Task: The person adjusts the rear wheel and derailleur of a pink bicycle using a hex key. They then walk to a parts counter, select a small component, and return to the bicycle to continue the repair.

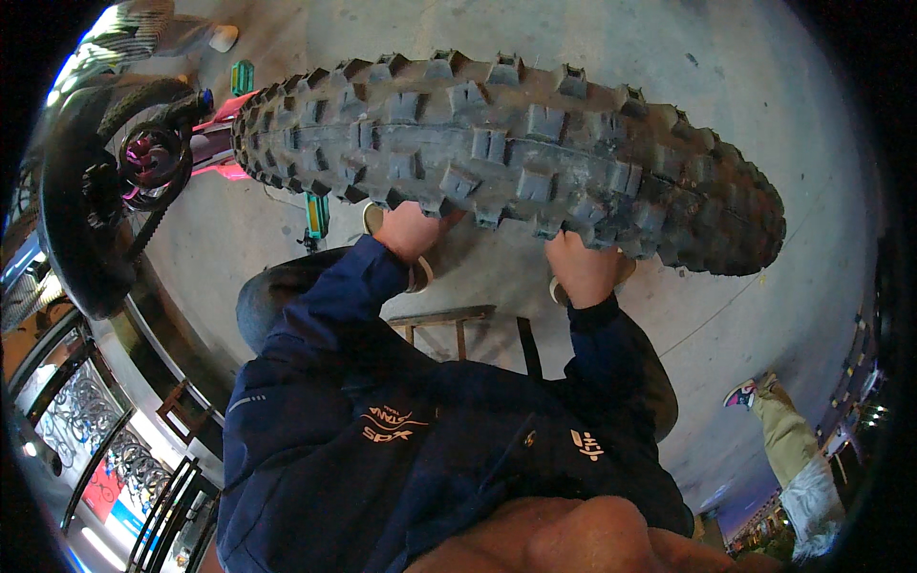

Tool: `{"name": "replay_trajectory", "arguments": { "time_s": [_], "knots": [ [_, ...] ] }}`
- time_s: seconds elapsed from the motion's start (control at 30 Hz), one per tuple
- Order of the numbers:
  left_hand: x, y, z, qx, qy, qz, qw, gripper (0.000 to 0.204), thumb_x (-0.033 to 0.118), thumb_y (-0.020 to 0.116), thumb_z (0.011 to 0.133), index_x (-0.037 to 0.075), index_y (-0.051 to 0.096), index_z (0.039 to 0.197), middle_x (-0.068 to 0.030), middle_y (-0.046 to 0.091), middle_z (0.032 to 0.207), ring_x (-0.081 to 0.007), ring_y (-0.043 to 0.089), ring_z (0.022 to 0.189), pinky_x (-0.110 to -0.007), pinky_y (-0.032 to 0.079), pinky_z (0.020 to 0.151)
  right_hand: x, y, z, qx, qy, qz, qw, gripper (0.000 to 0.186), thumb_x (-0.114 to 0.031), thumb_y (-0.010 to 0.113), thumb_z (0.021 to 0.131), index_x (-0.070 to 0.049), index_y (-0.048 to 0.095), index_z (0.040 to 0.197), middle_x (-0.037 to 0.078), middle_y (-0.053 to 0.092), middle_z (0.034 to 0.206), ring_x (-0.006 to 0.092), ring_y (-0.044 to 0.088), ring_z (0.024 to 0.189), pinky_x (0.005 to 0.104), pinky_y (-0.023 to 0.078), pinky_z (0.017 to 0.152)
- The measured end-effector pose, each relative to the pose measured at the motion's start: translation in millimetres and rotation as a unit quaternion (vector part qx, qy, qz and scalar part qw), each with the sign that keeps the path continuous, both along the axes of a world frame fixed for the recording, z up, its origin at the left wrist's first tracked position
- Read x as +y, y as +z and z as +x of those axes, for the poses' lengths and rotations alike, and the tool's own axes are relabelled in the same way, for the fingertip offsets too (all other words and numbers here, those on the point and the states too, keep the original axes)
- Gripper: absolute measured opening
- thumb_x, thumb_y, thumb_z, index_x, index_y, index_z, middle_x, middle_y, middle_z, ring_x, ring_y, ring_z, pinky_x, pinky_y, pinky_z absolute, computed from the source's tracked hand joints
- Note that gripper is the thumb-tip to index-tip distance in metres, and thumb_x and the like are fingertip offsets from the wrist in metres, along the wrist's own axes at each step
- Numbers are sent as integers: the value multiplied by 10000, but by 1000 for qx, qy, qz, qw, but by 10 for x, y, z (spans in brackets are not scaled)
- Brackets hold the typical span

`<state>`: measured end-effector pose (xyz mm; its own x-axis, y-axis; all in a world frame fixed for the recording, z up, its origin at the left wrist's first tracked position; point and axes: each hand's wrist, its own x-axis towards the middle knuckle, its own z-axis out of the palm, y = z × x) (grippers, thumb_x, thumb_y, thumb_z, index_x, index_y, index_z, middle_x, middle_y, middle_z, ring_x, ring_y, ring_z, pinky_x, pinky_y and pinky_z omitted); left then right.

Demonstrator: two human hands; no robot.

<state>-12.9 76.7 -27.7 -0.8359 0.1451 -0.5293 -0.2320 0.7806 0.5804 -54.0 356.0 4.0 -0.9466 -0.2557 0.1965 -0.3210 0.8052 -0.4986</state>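
A knobby black rubber tyre (511, 153) stood across the person's front, above the concrete floor (764, 115). Left hand (413, 231) and right hand (583, 267) each had a closed grip on its lower edge, likely to steady it upright. Chunky worn tread blocks. A pink bicycle (153, 158) sat left, beyond it.

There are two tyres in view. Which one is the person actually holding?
The big knobby tyre across the top middle: both the left hand and right hand grip its lower edge. The other tyre, at the far left, is untouched.
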Motion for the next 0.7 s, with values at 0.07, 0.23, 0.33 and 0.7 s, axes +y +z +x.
{"name": "replay_trajectory", "arguments": {
  "time_s": [0.07,0.23,0.33,0.7],
  "knots": [
    [-31,22,17,30,-10,45,998,488,530,564,1001,164,618,1318,-209,713,1150,-443,672,1033,-551,532,848,-11,-39,40,-101,-4,-5,995,245,-227,670,908,-37,752,1038,150,747,1034,378,685,948,442,534,873],
    [-25,141,-37,54,-43,7,998,423,485,590,998,148,657,1245,-209,718,1099,-442,685,953,-508,557,784,-46,-149,9,-397,4,-136,908,271,-187,611,977,-17,736,1148,123,756,1123,225,737,953,343,558,885],
    [23,221,-90,62,-34,12,997,389,465,623,978,147,676,1196,-193,731,1027,-432,697,861,-519,559,717,-85,-123,-46,-453,-8,-238,859,264,-135,558,1013,17,721,1153,111,754,1118,175,743,938,313,588,848],
    [299,444,-372,256,-56,-199,944,248,400,760,827,157,752,876,-109,675,688,-327,682,655,-472,491,534,-393,168,-105,-449,-155,-492,729,239,-194,676,1008,44,669,1033,107,732,922,173,731,791,305,610,682]
  ]
}}
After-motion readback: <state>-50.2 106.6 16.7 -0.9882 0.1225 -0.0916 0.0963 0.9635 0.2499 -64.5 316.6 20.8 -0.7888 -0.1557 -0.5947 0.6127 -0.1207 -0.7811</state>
